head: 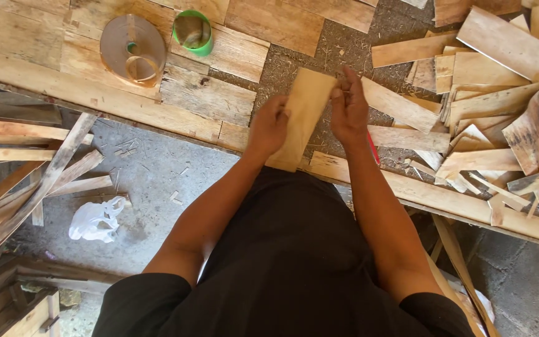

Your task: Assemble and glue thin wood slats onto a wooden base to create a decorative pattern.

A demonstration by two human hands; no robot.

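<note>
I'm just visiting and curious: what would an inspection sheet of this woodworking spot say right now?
Surface: plank bench, rough, with sawdust.
Job's things: pale board, held upright between both hands.
Clutter: offcuts heaped at right; tape roll; green cup.
Hands: left hand grips the board's left edge; right hand grips the right edge, fingers raised.
Cables: nothing seen.
Surroundings: concrete floor, white bag, slats at left.

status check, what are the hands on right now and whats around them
Left hand and right hand both grip one flat wooden board, tilted over the workbench. Pile of wood offcuts close at right; nothing between the hands.
</note>
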